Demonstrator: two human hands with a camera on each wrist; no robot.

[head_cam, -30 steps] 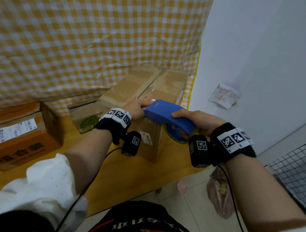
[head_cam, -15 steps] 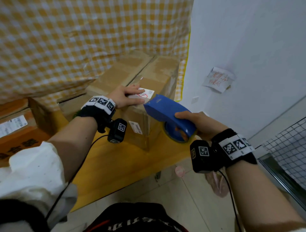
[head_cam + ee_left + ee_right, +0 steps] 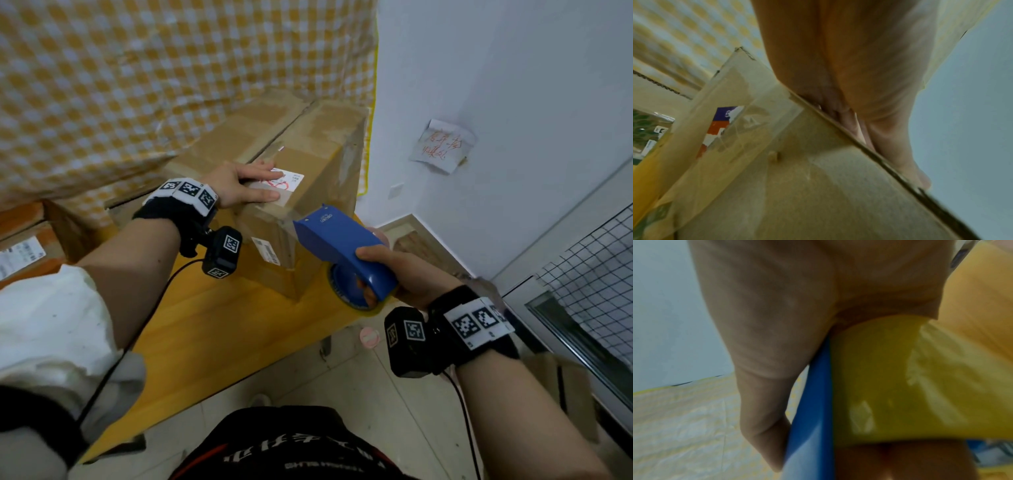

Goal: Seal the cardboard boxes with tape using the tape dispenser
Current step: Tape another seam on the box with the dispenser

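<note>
1 tape dispenser (image 3: pixel 337 245), right hand (image 3: pixel 407 274) grasping | left hand (image 3: pixel 239 183) flat | perhaps 3 boxes (image 3: pixel 301 164)

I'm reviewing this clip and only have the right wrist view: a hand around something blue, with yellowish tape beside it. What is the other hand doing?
Observer: The left hand lies flat with straight fingers on top of the cardboard box, partly over a white label.
Operator: Where is the blue thing relative to that box?
Observer: It is the tape dispenser, gripped by the right hand. Its nose is at the box's near top corner. I cannot tell whether it touches.
Operator: Are there more boxes?
Observer: Yes, an orange-printed box sits at the left edge of the wooden table.
</note>
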